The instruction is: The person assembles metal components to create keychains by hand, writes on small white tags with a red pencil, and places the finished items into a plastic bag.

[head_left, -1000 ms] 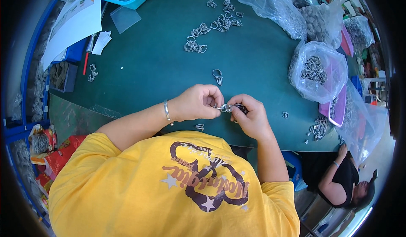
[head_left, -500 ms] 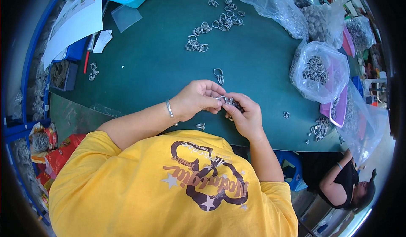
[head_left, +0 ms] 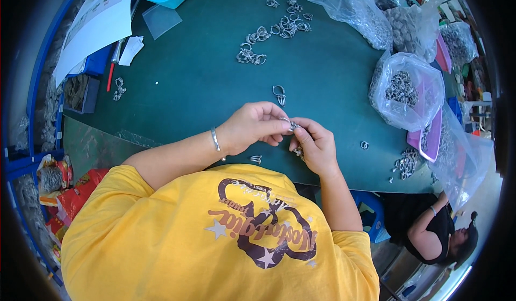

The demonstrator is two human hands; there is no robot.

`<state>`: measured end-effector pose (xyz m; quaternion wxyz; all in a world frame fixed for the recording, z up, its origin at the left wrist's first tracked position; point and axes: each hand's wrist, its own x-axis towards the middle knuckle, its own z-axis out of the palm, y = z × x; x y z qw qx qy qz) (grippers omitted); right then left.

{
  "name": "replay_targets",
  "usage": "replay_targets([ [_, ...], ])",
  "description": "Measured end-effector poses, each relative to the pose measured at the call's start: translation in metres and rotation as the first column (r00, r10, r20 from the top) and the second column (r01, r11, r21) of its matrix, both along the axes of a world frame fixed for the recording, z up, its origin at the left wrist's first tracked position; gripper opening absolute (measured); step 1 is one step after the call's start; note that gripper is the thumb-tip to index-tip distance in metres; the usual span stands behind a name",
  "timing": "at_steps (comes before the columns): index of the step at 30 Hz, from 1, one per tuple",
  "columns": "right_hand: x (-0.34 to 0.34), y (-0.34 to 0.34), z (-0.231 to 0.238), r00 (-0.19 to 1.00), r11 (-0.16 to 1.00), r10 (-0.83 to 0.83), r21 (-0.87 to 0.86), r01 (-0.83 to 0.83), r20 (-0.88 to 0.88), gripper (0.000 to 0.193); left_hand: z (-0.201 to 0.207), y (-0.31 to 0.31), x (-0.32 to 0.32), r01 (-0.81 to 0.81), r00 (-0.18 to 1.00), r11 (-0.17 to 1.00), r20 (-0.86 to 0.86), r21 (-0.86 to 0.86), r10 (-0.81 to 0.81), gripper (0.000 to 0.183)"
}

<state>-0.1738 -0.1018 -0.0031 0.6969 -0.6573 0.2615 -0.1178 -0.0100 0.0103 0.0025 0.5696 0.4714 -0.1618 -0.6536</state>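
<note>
- Left hand [head_left: 251, 126]: fingertips pinched together on a small shiny metal ring fitting [head_left: 293, 125], held just above the green mat [head_left: 199, 81].
- Right hand [head_left: 316, 146]: thumb and forefinger clamped on the same fitting from the opposite side; more metal pieces sit in its curled palm, count not discernible.
- One loose silver shackle [head_left: 278, 94] lies just beyond the hands.
- One smaller metal part [head_left: 255, 159] lies near the left wrist.
- A clear plastic bag [head_left: 407, 89] holds many metal rings.
</note>
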Motion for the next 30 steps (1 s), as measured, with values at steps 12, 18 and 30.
replay_targets([
  [12, 0.001, 0.005, -0.002, 0.999, 0.975, -0.036, 0.221, 0.027, 0.037, 0.019, 0.002, -0.001, -0.002, 0.039, 0.902, 0.994, 0.432, -0.105, 0.011, 0.013],
  [18, 0.005, 0.01, -0.002, 0.997, 0.995, -0.083, -0.049, 0.083, 0.004, 0.015, 0.009, -0.009, 0.002, 0.004, 0.957, 0.993, 0.287, 0.114, -0.037, 0.016],
  [30, 0.004, 0.009, -0.003, 0.996, 0.913, -0.068, -0.399, 0.087, 0.062, 0.007, 0.003, -0.005, 0.005, -0.075, 0.992, 0.993, -0.091, 0.093, 0.083, 0.014],
])
